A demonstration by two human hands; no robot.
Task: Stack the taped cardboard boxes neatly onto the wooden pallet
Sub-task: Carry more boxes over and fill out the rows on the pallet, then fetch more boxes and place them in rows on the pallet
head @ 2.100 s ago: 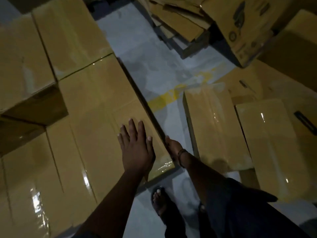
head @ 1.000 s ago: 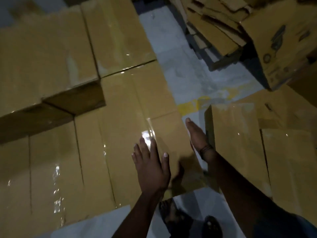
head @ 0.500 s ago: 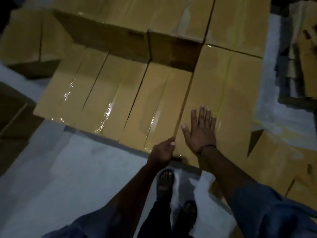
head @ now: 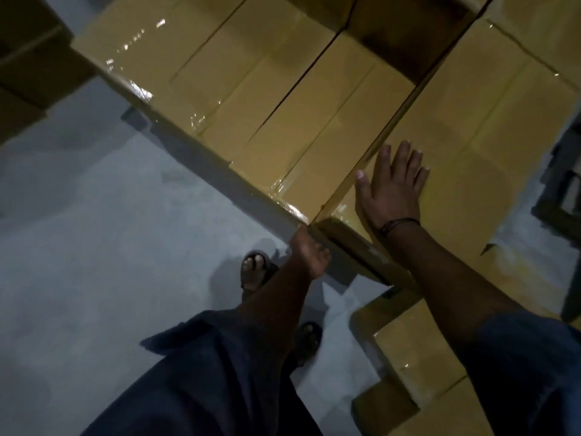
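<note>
Taped cardboard boxes lie side by side in a low layer. My right hand (head: 393,187) rests flat, fingers spread, on top of the rightmost taped box (head: 471,127) near its front left corner. Against that box's near face, just below the corner, sits my left hand (head: 309,256); its fingers are hidden behind the back of the hand. The neighbouring box (head: 314,146) touches this one along a straight seam. A grey strip (head: 201,158) runs under the boxes' front edge, perhaps the pallet. A higher tier of boxes (head: 408,36) stands behind.
Loose taped boxes (head: 418,363) lie on the floor at lower right, close to my right leg. My sandalled feet (head: 254,272) stand on the grey floor (head: 94,247) before the stack. Dark boxes (head: 25,58) sit at upper left, a dark frame (head: 562,184) at the right.
I turned from the stack's side to its front. My right hand moved from the box's side onto its top; my left hand dropped from the top to the near face.
</note>
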